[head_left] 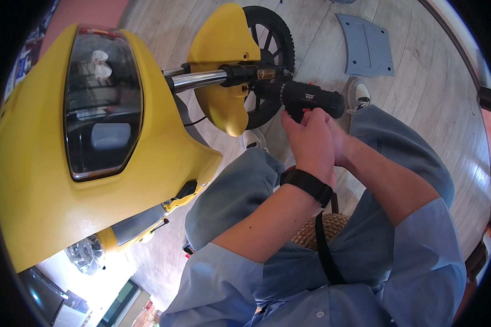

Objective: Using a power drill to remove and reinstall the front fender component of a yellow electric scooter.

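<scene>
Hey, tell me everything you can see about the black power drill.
The power drill has a black body that looks like plastic, with small red parts and pale printing on its side. It runs roughly sideways across the picture, rear end right, front end pointing left toward the yellow fender. The left hand and right hand clasp it at the handle, mostly hiding that. Whether its tip touches anything is unclear.

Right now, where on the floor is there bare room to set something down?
Bare floor lies between the wheel and the panel, and right of the panel, beyond the right knee. Crowded: the wheel's middle, with fork, fender and drill.
</scene>
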`<act>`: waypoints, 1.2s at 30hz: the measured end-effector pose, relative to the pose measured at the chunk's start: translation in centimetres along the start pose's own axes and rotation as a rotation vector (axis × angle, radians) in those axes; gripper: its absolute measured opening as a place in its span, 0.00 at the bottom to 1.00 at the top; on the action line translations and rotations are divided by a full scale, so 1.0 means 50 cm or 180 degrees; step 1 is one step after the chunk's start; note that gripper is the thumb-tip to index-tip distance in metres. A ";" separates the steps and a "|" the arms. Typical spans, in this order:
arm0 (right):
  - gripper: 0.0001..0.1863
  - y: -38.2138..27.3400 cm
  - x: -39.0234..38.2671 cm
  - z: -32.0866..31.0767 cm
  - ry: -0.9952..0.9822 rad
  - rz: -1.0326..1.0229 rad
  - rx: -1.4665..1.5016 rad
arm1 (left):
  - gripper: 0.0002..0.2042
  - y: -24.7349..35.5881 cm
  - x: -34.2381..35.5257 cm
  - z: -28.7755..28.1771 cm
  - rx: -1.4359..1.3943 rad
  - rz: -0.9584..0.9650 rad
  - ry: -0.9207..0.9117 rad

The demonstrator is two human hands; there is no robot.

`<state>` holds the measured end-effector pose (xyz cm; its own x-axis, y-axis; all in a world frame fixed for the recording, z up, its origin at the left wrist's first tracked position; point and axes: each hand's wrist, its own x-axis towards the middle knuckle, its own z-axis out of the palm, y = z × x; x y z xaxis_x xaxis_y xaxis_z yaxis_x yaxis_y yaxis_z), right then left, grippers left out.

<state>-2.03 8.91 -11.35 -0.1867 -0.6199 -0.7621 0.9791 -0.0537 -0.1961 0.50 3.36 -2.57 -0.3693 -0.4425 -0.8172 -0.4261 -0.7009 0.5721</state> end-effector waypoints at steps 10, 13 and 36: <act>0.13 -0.002 -0.001 0.008 -0.0004 -0.0038 0.0088 | 0.39 -0.002 0.004 -0.003 0.0056 0.0051 0.0000; 0.13 0.000 -0.010 0.014 0.0074 -0.0128 0.0019 | 0.32 -0.003 0.004 -0.003 0.0041 0.0000 0.0070; 0.18 -0.008 -0.029 0.025 -0.0092 -0.0096 -0.0255 | 0.39 0.022 -0.025 0.000 0.0050 0.0172 0.0054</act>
<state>-2.06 8.85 -9.39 -0.2125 -0.6415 -0.7371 0.9633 -0.0108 -0.2683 0.48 3.12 -0.92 -0.3783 -0.4889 -0.7861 -0.4189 -0.6668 0.6163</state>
